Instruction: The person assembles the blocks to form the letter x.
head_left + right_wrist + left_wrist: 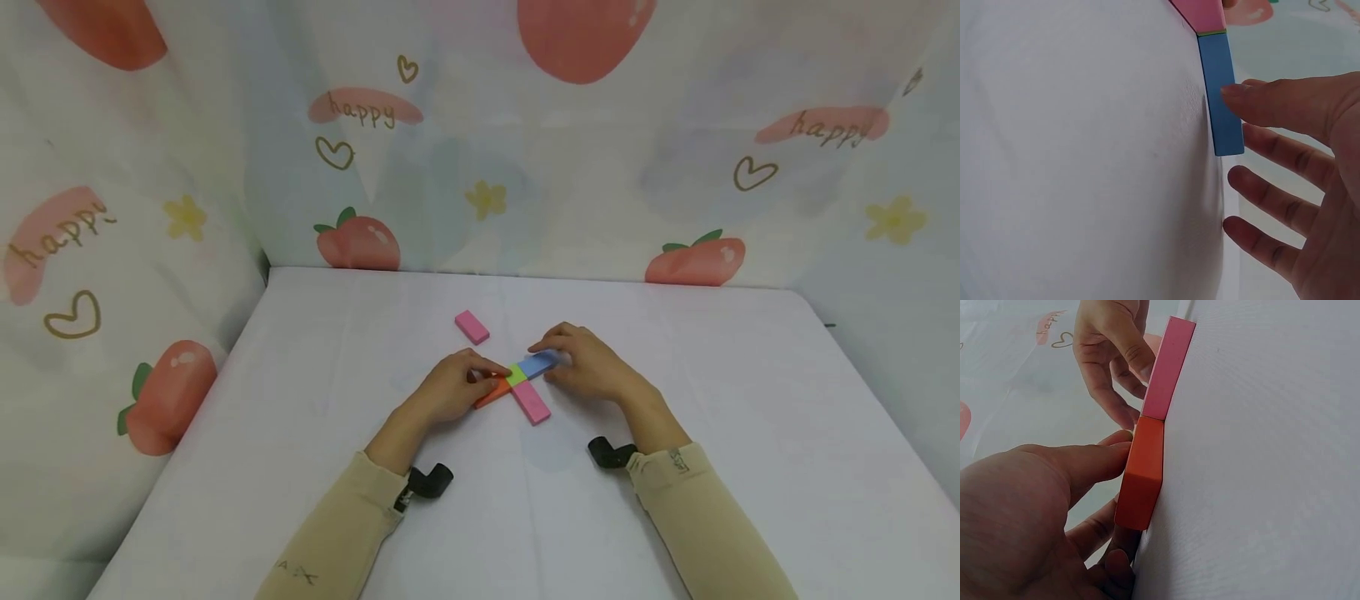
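Note:
Small flat blocks lie together on the white table: a green square (516, 375) in the middle, an orange block (491, 392) to its left, a blue block (538, 363) to its right and a pink block (532, 403) on the near side. My left hand (452, 385) holds the orange block between thumb and fingers, with a fingertip at the green square. My right hand (588, 362) pinches the blue block; in the right wrist view the thumb (1254, 100) presses its side and the other fingers spread beyond its end.
A second pink block (472, 327) lies apart, farther back on the white tabletop (675, 350). Behind and beside the table hangs a printed curtain (570, 183) with fruit, hearts and flowers. Black wrist devices (431, 482) stick out at both tan sleeves (712, 517).

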Demonstrator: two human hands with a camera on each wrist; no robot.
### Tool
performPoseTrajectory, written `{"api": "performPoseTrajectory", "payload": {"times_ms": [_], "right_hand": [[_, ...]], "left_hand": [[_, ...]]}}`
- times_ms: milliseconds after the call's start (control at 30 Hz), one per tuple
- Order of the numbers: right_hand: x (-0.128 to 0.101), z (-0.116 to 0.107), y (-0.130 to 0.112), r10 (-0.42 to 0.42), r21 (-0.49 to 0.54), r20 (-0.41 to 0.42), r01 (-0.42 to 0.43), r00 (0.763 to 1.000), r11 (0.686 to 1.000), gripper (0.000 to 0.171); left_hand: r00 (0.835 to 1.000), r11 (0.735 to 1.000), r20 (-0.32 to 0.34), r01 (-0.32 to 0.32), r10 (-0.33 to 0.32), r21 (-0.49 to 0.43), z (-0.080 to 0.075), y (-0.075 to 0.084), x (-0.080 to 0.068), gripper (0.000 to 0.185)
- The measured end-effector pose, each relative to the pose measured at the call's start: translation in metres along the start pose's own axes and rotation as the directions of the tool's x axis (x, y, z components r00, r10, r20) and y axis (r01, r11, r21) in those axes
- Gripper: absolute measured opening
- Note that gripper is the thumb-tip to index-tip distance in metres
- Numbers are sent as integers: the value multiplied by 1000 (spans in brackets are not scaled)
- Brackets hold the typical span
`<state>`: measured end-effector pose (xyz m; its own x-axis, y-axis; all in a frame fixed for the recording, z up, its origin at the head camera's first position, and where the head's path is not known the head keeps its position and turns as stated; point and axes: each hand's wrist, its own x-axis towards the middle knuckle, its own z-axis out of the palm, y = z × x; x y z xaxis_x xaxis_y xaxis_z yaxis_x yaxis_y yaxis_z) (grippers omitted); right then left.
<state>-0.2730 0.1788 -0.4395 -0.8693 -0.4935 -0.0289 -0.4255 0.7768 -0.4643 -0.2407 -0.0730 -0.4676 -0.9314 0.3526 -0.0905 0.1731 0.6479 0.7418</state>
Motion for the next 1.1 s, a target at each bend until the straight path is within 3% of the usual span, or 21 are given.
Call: {"api": "performPoseTrajectory", "payload": {"times_ms": [233, 500, 833, 1100], "right_hand": [[-6, -3, 2, -15, -24, -28, 14, 999, 1000, 36], [-16, -4, 3, 13, 30, -22, -13, 1000, 999, 35], [-20, -9, -14, -26, 42, 19, 25, 999, 999, 37], [-24, -1, -23, -4, 13, 89, 3, 996, 1000, 38]], "left_hand": [[1000, 1000, 8, -7, 7, 5, 3, 3, 2, 22], [1000, 1000, 23, 13, -13, 17, 9, 3, 0, 22], [1000, 1000, -6, 6, -6, -2, 1, 4, -2, 21], [1000, 999, -2, -27, 27, 16, 2, 1, 1, 21]]}}
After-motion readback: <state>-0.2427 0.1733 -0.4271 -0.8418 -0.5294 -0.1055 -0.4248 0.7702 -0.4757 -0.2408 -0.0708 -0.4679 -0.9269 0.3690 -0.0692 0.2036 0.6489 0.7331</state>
